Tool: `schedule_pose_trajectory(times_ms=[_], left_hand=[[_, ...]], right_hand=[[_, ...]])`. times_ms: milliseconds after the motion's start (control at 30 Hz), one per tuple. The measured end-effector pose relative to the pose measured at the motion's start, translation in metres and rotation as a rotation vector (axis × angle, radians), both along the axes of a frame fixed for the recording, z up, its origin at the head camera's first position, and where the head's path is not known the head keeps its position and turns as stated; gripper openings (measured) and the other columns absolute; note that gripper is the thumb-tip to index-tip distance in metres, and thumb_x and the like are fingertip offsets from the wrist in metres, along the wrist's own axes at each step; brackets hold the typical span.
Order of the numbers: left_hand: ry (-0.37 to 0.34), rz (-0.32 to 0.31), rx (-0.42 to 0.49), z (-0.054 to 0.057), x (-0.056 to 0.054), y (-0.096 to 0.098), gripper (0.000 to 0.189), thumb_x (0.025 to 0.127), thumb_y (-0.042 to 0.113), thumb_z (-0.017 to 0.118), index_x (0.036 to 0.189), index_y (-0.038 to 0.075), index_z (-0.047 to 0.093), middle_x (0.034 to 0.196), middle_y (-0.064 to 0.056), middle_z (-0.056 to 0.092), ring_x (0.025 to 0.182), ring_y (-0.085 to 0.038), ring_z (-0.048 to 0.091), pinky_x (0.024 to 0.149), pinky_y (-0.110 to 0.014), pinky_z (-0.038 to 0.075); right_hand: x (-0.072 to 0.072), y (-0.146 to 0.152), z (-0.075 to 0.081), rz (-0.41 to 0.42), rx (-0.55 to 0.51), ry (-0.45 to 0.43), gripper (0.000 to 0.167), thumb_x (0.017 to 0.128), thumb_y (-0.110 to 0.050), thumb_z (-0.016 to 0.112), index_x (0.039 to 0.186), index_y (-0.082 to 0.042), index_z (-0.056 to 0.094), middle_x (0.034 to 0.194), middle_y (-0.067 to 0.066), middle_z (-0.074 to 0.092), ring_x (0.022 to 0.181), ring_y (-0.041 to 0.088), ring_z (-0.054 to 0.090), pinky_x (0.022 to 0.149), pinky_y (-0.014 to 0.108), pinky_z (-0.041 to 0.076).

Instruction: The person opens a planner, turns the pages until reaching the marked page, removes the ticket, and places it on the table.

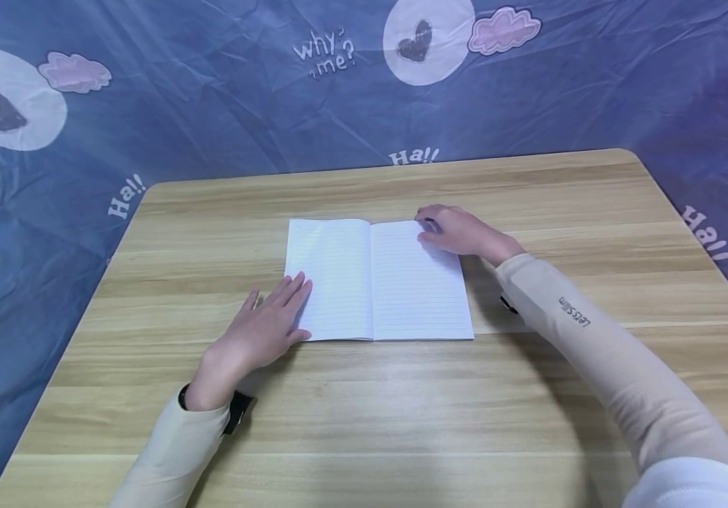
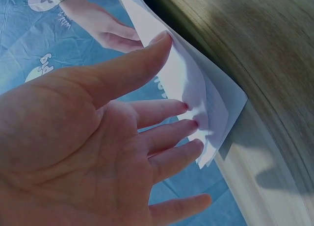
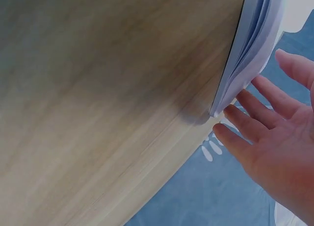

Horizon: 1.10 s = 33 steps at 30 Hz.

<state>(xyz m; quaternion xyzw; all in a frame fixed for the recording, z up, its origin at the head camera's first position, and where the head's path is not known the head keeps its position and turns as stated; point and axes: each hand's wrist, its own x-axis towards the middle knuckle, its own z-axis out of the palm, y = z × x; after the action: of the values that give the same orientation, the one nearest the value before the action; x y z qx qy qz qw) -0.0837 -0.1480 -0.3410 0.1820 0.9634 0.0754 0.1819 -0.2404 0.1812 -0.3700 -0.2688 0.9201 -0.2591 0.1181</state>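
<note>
A lined notebook (image 1: 338,282) lies open on the wooden table, its blank ruled pages facing up and its fold running down the middle. My left hand (image 1: 259,335) rests with spread fingers on the lower left part of the left page. In the left wrist view those fingers (image 2: 169,128) look straight and touch the paper. At the notebook's top right corner is my right hand (image 1: 459,229). The right wrist view shows its fingertips (image 3: 233,111) against the corner of the pages (image 3: 250,64), with the thumb (image 3: 294,66) held apart from them.
The light wooden table (image 1: 364,416) has rounded far corners. Behind it and along both sides hangs a blue printed cloth (image 1: 224,92). Dark bands sit at both wrists, the left wristband (image 1: 237,413) showing more clearly.
</note>
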Motion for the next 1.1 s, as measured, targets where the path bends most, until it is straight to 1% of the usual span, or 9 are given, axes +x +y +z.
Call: schedule_pose_trajectory(times_ms=[133,300,433,567,667,733,833,900,1100], left_hand=[[0.003,-0.003,0.000,0.001,0.000,0.000,0.076,0.097,0.028,0.063,0.155,0.001,0.021,0.162,-0.016,0.015,0.148,-0.033,0.013,0.112,-0.066,0.010],[-0.002,-0.004,0.001,0.002,0.001,0.001,0.076,0.097,0.028,0.063,0.155,0.001,0.021,0.162,-0.016,0.015,0.148,-0.033,0.013,0.112,-0.066,0.010],[-0.004,-0.005,-0.001,0.002,0.001,0.001,0.077,0.097,0.029,0.063,0.155,0.001,0.021,0.162,-0.016,0.015,0.148,-0.033,0.012,0.112,-0.066,0.009],[-0.005,-0.006,-0.002,0.001,0.000,0.001,0.076,0.097,0.029,0.062,0.155,0.001,0.021,0.162,-0.016,0.015,0.148,-0.033,0.011,0.112,-0.066,0.009],[-0.006,-0.009,-0.001,0.002,0.000,0.001,0.076,0.097,0.029,0.062,0.155,0.001,0.022,0.162,-0.016,0.015,0.148,-0.033,0.012,0.112,-0.066,0.009],[-0.006,-0.012,-0.004,0.002,-0.001,0.001,0.076,0.097,0.029,0.062,0.155,0.001,0.022,0.162,-0.016,0.015,0.148,-0.033,0.012,0.112,-0.066,0.010],[-0.010,-0.012,-0.005,0.002,-0.001,0.002,0.076,0.097,0.030,0.062,0.155,0.001,0.022,0.162,-0.016,0.015,0.148,-0.033,0.013,0.113,-0.066,0.010],[-0.011,-0.013,-0.007,0.002,-0.002,0.002,0.076,0.097,0.030,0.062,0.155,0.001,0.022,0.162,-0.016,0.016,0.148,-0.033,0.013,0.113,-0.065,0.010],[-0.017,-0.013,-0.005,0.005,-0.002,0.002,0.076,0.098,0.030,0.061,0.155,0.001,0.022,0.162,-0.016,0.015,0.148,-0.034,0.013,0.113,-0.065,0.009]], right_hand=[[0.000,0.000,0.002,-0.029,-0.025,0.032,0.039,0.094,-0.009,0.063,0.129,0.007,0.056,0.132,0.024,0.056,0.126,0.037,0.049,0.108,0.049,0.035],[0.000,0.003,0.008,-0.093,-0.096,0.047,0.031,0.091,-0.006,0.067,0.120,0.004,0.062,0.125,0.021,0.061,0.123,0.036,0.051,0.107,0.049,0.036],[0.001,0.009,0.012,-0.177,-0.177,0.020,0.023,0.089,-0.002,0.067,0.111,0.003,0.066,0.112,0.019,0.065,0.107,0.033,0.056,0.097,0.047,0.041],[0.007,0.018,0.014,-0.274,-0.261,-0.060,0.023,0.090,-0.004,0.067,0.111,0.004,0.066,0.107,0.019,0.065,0.098,0.029,0.057,0.088,0.039,0.045],[0.015,0.026,0.015,-0.340,-0.318,-0.154,0.028,0.092,-0.009,0.067,0.116,0.005,0.064,0.110,0.020,0.066,0.098,0.023,0.060,0.086,0.030,0.048],[0.022,0.031,0.015,-0.369,-0.342,-0.222,0.033,0.093,-0.011,0.066,0.122,0.005,0.061,0.113,0.020,0.066,0.095,0.017,0.062,0.084,0.026,0.049],[0.033,0.038,0.014,-0.382,-0.364,-0.310,0.042,0.095,-0.014,0.065,0.129,0.008,0.056,0.117,0.023,0.066,0.087,0.012,0.066,0.083,0.023,0.052],[0.041,0.041,0.013,-0.376,-0.369,-0.351,0.046,0.096,-0.016,0.065,0.132,0.010,0.053,0.119,0.025,0.065,0.085,0.012,0.068,0.084,0.022,0.053],[0.062,0.048,0.010,-0.351,-0.387,-0.397,0.046,0.096,-0.016,0.064,0.131,0.011,0.054,0.117,0.025,0.066,0.088,0.014,0.070,0.082,0.018,0.052]])
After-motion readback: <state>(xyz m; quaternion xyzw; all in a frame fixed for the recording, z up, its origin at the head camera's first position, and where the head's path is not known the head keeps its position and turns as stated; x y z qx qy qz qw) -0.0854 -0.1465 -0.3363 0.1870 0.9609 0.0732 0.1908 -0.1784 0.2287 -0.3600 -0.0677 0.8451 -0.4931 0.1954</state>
